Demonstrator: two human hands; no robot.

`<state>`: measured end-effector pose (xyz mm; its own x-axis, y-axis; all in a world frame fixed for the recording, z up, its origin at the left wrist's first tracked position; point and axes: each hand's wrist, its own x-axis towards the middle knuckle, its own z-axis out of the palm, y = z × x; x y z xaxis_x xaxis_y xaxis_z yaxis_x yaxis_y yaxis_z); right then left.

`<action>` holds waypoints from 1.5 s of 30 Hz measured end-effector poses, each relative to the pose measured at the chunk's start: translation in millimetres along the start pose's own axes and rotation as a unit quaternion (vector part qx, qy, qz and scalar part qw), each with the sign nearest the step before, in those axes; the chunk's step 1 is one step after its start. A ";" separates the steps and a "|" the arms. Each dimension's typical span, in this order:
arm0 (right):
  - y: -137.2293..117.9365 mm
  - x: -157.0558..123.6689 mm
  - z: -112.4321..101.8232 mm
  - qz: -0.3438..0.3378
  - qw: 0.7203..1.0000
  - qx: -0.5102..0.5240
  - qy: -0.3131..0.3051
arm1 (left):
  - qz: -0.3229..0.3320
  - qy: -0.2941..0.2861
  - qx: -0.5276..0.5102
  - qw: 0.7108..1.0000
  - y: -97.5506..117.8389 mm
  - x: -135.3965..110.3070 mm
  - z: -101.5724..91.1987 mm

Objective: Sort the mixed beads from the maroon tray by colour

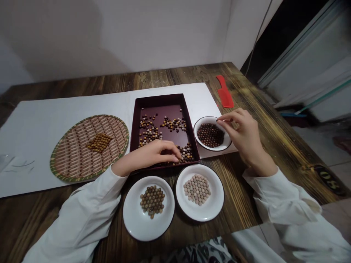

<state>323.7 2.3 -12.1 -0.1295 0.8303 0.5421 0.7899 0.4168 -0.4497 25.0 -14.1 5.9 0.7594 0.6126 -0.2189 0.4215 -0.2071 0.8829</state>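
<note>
My left hand (pixel 153 153) lies palm down in the near end of a dark maroon tray (pixel 162 100), its fingers curled together onto the mixed brown beads (pixel 187 152) at the tray's near right corner. My right hand (pixel 242 132) hovers over the right rim of a small white bowl (pixel 196 126) of dark brown beads, thumb and forefinger pinched together; whether a bead sits between them is too small to see. More mixed beads (pixel 174 124) lie scattered across the tray.
A woven round basket (pixel 79 149) with tan beads sits left on white paper (pixel 41 124). Two white plates stand near me: olive-brown beads (pixel 152 199) and pale beads (pixel 197 188). A red comb (pixel 224 92) lies at the back right. The wooden table's right edge (pixel 287 146) is close.
</note>
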 end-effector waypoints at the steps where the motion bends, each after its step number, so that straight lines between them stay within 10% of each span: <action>1: 1.2 -0.1 1.0 -0.007 1.000 -0.018 -0.004 | -0.001 -0.001 0.002 1.000 -0.2 0.1 0.0; 14: -0.8 -2.7 -2.5 -0.017 0.999 -0.050 -0.009 | -0.009 0.003 0.029 1.000 1.6 0.5 0.4; 26: -8.3 -4.3 -3.1 -0.175 0.961 0.044 -0.210 | -0.016 -0.006 0.036 0.999 1.0 1.0 -0.5; 45: -4.2 -4.2 -7.6 -0.163 0.964 0.041 -0.207 | -0.015 -0.004 0.044 0.999 -0.4 1.5 0.4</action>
<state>325.5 -5.7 -7.1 -0.6040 0.7198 0.3422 0.6193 0.6941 -0.3669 26.1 -13.4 5.1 0.7502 0.6132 -0.2476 0.4848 -0.2555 0.8365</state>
